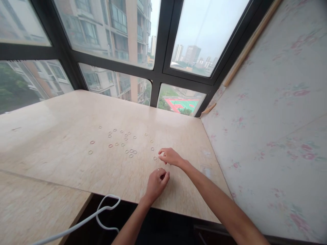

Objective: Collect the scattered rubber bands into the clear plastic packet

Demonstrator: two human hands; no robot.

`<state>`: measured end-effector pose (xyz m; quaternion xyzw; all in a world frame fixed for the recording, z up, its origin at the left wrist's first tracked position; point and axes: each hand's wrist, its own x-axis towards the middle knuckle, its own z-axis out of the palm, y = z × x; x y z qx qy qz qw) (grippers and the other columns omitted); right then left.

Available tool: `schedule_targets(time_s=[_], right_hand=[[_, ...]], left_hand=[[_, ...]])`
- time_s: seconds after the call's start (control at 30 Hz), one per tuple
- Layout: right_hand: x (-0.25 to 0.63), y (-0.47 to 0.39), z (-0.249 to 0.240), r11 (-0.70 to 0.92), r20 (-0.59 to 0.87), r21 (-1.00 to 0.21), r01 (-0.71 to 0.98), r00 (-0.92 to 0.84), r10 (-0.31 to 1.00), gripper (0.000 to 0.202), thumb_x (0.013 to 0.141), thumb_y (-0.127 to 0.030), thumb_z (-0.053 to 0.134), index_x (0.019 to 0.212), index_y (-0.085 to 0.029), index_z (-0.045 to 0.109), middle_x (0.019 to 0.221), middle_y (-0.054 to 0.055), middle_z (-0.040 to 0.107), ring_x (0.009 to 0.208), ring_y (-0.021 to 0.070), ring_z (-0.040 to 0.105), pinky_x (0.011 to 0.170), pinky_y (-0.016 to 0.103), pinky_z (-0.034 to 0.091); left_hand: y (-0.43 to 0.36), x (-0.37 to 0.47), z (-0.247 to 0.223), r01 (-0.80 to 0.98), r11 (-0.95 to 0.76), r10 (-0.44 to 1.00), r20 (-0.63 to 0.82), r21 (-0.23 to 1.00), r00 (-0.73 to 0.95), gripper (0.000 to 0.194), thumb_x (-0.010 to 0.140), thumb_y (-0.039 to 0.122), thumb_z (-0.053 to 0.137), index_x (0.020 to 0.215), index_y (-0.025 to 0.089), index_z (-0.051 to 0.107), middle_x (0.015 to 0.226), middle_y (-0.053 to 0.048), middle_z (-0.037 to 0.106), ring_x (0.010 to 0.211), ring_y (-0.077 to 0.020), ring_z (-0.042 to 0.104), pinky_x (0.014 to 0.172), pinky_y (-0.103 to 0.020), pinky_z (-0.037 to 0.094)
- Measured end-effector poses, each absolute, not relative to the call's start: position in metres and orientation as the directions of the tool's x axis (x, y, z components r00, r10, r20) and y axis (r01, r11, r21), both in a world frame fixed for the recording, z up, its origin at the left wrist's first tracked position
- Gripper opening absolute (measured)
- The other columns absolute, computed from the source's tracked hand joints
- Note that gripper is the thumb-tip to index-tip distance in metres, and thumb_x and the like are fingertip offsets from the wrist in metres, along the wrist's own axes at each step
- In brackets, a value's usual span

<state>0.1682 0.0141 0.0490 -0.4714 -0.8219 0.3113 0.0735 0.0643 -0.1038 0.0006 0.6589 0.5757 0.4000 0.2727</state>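
Observation:
My right hand (170, 157) hovers over the stone-patterned counter, its thumb and index fingertips slightly apart with nothing visible between them. Just left of those fingertips lies a thin ring (155, 158), and another thin ring (152, 149) is a little farther back. Closer to the front edge, my left hand (156, 183) has its fingers curled in; a dark reddish bit shows inside the curl, too small to identify. A light band sits on one of its fingers. Several more thin rings are scattered to the left, including a red ring (110, 146) and another red ring (92, 142).
The counter (63, 163) runs back to dark-framed windows (157, 75). A floral-papered wall (270, 136) bounds it on the right. A white cable (76, 224) loops beside the front edge at lower left, over a dark gap.

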Motion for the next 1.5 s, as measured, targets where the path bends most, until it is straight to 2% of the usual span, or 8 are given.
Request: schedule_targets(time_s=[0.1,0.27,0.5,0.7,0.9,1.07,1.27,1.5], right_hand=[[0.149,0.019,0.045,0.45,-0.168,-0.483,0.751,-0.584,0.794,0.016,0.075,-0.019,0.059,0.089,-0.019,0.067,0.047,-0.004,0.058,0.058,0.014,0.059,0.06,0.022,0.038],[0.142,0.023,0.044,0.528,-0.193,-0.372,0.764,-0.62,0.761,0.01,0.077,-0.019,0.058,0.077,-0.02,0.068,0.05,-0.001,0.06,0.062,0.0157,0.06,0.06,0.023,0.036],[0.137,0.017,0.048,0.561,-0.219,-0.325,0.761,-0.638,0.739,0.019,0.085,-0.028,0.054,0.098,-0.02,0.066,0.059,-0.002,0.066,0.066,0.0139,0.063,0.061,0.021,0.037],[0.125,0.019,0.053,0.576,-0.237,-0.23,0.784,-0.619,0.749,0.016,0.082,-0.024,0.055,0.089,-0.02,0.069,0.074,0.005,0.07,0.076,0.0188,0.064,0.064,0.024,0.039],[0.12,0.018,0.056,0.578,-0.234,-0.205,0.79,-0.613,0.754,0.023,0.086,-0.029,0.052,0.101,-0.021,0.066,0.081,0.006,0.071,0.083,0.0193,0.064,0.067,0.025,0.041],[0.115,0.018,0.057,0.56,-0.256,-0.22,0.799,-0.601,0.757,0.018,0.079,-0.02,0.054,0.091,-0.018,0.067,0.076,0.006,0.07,0.077,0.019,0.064,0.064,0.025,0.041],[0.129,0.025,0.058,0.531,-0.274,-0.337,0.777,-0.621,0.735,0.008,0.064,-0.012,0.058,0.066,-0.016,0.064,0.05,0.001,0.061,0.058,0.0161,0.059,0.053,0.022,0.037],[0.195,0.014,0.056,0.322,-0.25,-0.591,0.74,-0.548,0.798,0.012,0.072,-0.018,0.052,0.08,-0.017,0.06,0.051,-0.004,0.061,0.038,0.006,0.047,0.041,0.016,0.034]], left_hand=[[-0.105,0.064,0.002,0.532,-0.195,0.976,0.219,0.824,0.019,0.033,0.087,0.029,0.043,0.056,0.018,0.042,0.058,0.001,0.049,0.059,-0.0129,0.046,0.057,-0.025,0.032],[-0.105,0.063,0.002,0.518,-0.188,0.977,0.212,0.835,0.011,0.032,0.086,0.029,0.042,0.056,0.018,0.042,0.058,0.001,0.048,0.059,-0.0128,0.045,0.057,-0.025,0.031],[-0.103,0.064,-0.002,0.504,-0.193,0.975,0.221,0.842,0.003,0.032,0.086,0.028,0.044,0.055,0.018,0.041,0.057,0.001,0.048,0.057,-0.0123,0.044,0.057,-0.025,0.03],[-0.102,0.065,-0.004,0.498,-0.199,0.974,0.226,0.844,0.005,0.033,0.086,0.029,0.045,0.056,0.018,0.041,0.057,0.001,0.048,0.057,-0.0124,0.045,0.057,-0.026,0.03],[-0.101,0.065,-0.004,0.493,-0.194,0.975,0.224,0.848,0.0,0.032,0.086,0.028,0.046,0.056,0.018,0.041,0.057,0.001,0.049,0.057,-0.0125,0.045,0.057,-0.026,0.03],[-0.1,0.065,-0.002,0.488,-0.191,0.976,0.219,0.852,0.0,0.031,0.086,0.028,0.045,0.057,0.018,0.041,0.058,0.001,0.048,0.057,-0.0126,0.045,0.057,-0.026,0.031],[-0.101,0.065,-0.002,0.494,-0.192,0.975,0.221,0.848,-0.002,0.033,0.086,0.029,0.046,0.055,0.018,0.039,0.056,0.002,0.046,0.056,-0.0121,0.044,0.056,-0.026,0.03],[-0.101,0.065,-0.004,0.495,-0.183,0.978,0.209,0.85,0.003,0.034,0.087,0.032,0.045,0.056,0.018,0.039,0.056,0.002,0.044,0.055,-0.0118,0.043,0.056,-0.025,0.029]])
